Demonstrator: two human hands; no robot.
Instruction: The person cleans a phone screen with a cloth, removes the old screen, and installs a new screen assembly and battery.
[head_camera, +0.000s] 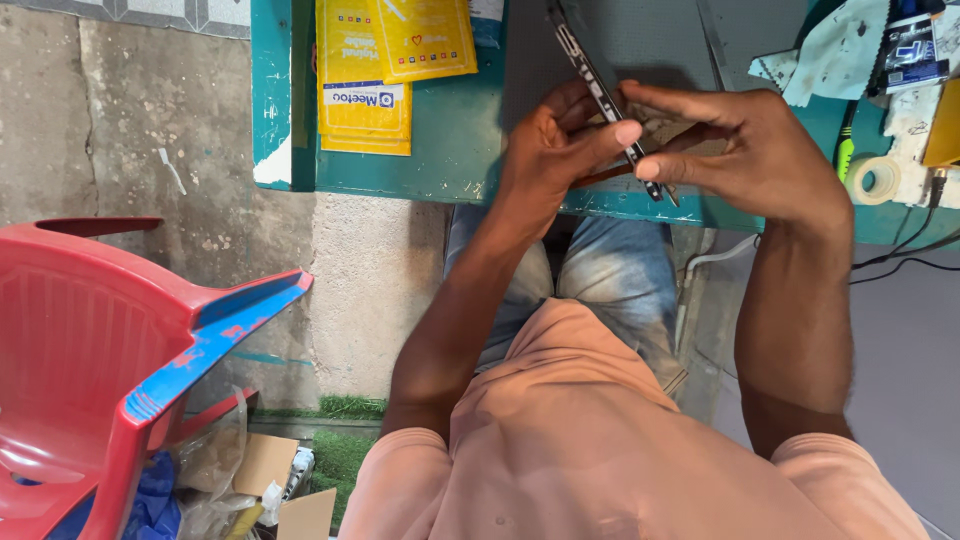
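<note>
a: where do we hold the phone frame (605, 100)?
b: edge-on over the bench's (440, 165) near edge, left hand (550, 150) and right hand (740, 150) fingers pinching it; open bench beyond.

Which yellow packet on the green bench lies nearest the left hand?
The tilted upper-right yellow packet; it lies closer to the left hand than the stacked packets farther left.

Peach short-sleeved shirt (600, 440), faded blue jeans (610, 270)

Flat yellow packets (385, 60) stacked on teal table (450, 150); blue-white packet (912, 50) far right.
</note>
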